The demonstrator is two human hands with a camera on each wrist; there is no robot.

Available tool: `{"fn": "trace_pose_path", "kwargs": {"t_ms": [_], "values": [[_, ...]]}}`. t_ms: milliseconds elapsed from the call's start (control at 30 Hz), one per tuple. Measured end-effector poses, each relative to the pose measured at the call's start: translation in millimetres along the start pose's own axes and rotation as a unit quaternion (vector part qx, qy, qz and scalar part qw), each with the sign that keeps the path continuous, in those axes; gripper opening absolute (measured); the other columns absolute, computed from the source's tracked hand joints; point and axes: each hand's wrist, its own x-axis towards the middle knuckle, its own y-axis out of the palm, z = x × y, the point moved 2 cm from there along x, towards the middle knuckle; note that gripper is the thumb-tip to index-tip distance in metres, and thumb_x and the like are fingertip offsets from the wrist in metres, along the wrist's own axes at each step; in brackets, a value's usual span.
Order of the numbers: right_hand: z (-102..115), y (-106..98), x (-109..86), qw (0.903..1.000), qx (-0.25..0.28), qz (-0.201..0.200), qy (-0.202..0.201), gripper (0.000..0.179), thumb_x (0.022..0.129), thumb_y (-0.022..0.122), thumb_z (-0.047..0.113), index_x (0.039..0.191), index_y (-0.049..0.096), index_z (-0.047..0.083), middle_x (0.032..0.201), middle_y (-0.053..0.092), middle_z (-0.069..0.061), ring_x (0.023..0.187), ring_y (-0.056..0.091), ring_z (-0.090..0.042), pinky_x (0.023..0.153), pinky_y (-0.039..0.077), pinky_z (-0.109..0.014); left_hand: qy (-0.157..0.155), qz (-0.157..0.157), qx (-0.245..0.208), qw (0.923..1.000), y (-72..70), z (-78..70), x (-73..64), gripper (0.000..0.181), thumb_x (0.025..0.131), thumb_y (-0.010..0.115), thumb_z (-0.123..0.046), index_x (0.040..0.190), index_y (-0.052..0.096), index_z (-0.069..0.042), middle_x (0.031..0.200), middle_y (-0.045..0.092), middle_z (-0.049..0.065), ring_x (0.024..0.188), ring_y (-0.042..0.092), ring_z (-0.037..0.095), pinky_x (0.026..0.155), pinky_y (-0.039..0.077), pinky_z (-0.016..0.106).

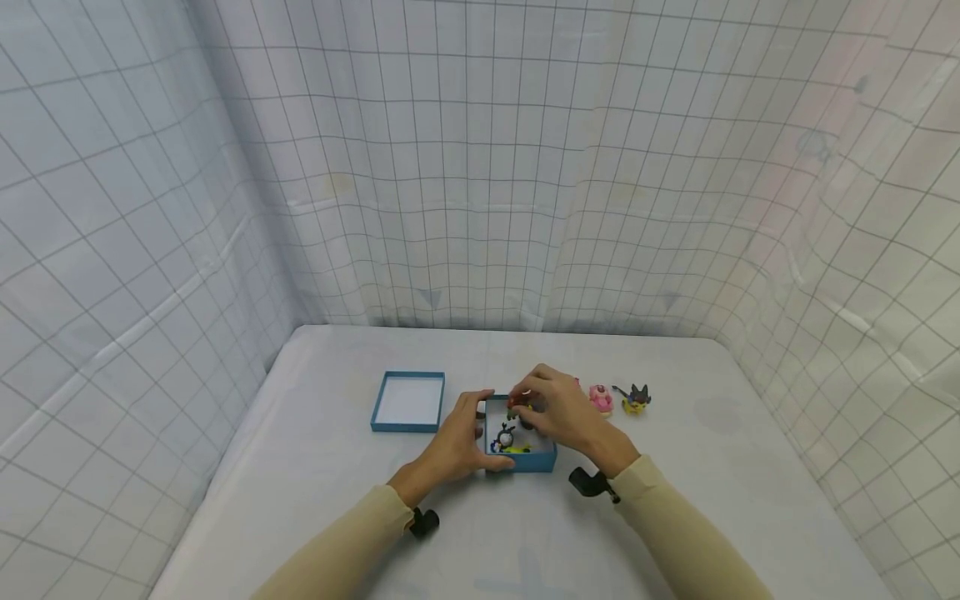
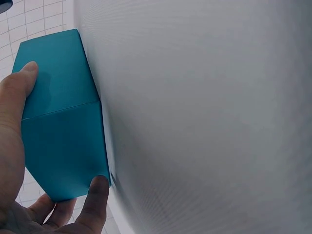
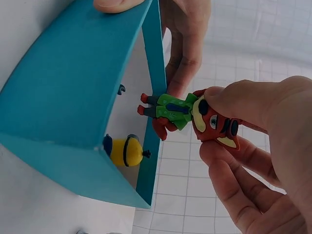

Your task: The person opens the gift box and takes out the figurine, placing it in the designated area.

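A blue open-topped box [image 1: 532,463] stands on the table. My left hand [image 1: 453,446] grips its left side, thumb on the front wall [image 2: 58,73] and fingers along the side and far end. Above the opening, my right hand [image 1: 567,414] pinches a fox figurine [image 3: 175,110] by its red head. The figurine wears a green shirt and dark trousers, and its feet point toward the box's inside. In the box lie a yellow one-eyed minion-like figurine [image 3: 127,151], a grey-and-white figurine [image 1: 505,437] and other small pieces, partly hidden by my right hand.
A shallow blue-rimmed tray or lid [image 1: 405,428] with a white inside lies left of the box. To the right stand a pink figurine [image 1: 601,399] and a dark figurine with a yellow base [image 1: 637,400]. White gridded curtains [image 1: 480,208] surround the table [image 1: 330,467].
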Motion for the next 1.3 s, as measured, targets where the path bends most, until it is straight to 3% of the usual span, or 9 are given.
{"fn": "trace_pose_path", "kwargs": {"t_ms": [600, 1300], "values": [[-3.8, -12.1, -6.6, 0.9997, -0.022, -0.006, 0.011, 0.020, 0.102, 0.092, 0.010, 0.120, 0.085, 0.008, 0.115, 0.078, -0.006, 0.099, 0.082, -0.019, 0.090, 0.072, -0.036, -0.004, -0.003, 0.004, 1.0000, -0.9, -1.3, 1.1, 0.125, 0.084, 0.110, -0.036, 0.180, 0.034, -0.010, 0.175, 0.046, 0.020, 0.140, 0.071, 0.041, 0.111, 0.067, 0.054], [-5.7, -27.4, -14.4, 0.9983, -0.048, -0.032, -0.003, 0.021, 0.099, 0.094, 0.006, 0.118, 0.085, 0.006, 0.112, 0.078, -0.009, 0.097, 0.083, -0.023, 0.088, 0.073, -0.040, -0.010, -0.002, -0.005, 0.9999, -1.2, -1.4, -0.7, 0.125, 0.084, 0.109, -0.035, 0.181, 0.034, -0.012, 0.176, 0.045, 0.019, 0.142, 0.071, 0.043, 0.114, 0.066, 0.057]]}}
